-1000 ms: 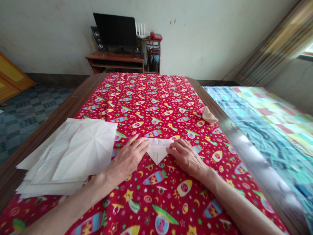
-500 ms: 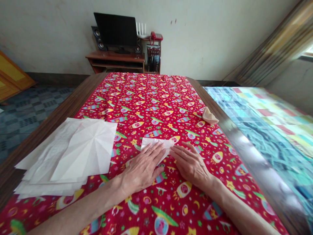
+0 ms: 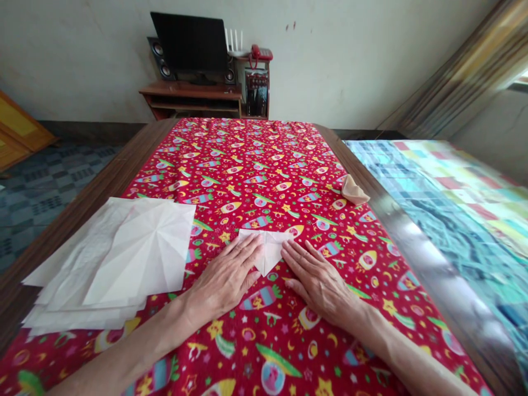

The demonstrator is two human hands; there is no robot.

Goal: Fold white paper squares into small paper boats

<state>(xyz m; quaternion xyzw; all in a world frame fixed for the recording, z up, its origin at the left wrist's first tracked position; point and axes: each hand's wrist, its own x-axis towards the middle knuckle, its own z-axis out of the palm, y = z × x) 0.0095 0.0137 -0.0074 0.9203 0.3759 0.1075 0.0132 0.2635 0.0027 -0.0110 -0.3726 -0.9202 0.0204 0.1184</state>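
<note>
A small folded piece of white paper (image 3: 272,250), pointed toward me and with a crease down its middle, lies flat on the red patterned cloth (image 3: 256,165). My left hand (image 3: 226,272) rests flat with its fingers over the paper's left part, hiding that side. At the paper's right edge, the fingertips of my right hand (image 3: 315,278) touch it, the fingers stretched out. Neither hand grips anything. To the left lies a stack of creased white paper sheets (image 3: 140,247), the top one showing folds that fan out from a centre.
A crumpled beige piece (image 3: 353,191) sits near the cloth's right edge. The dark wooden table edge (image 3: 396,220) runs along the right, beside a bed (image 3: 445,203). Beyond the table stand a desk (image 3: 190,93) with a monitor (image 3: 190,44) and a red telephone (image 3: 260,53).
My left hand has slid left off the middle of the paper, baring its centre crease and lower point. My right hand stays by the right edge, shifted slightly. The view has tilted a little.
</note>
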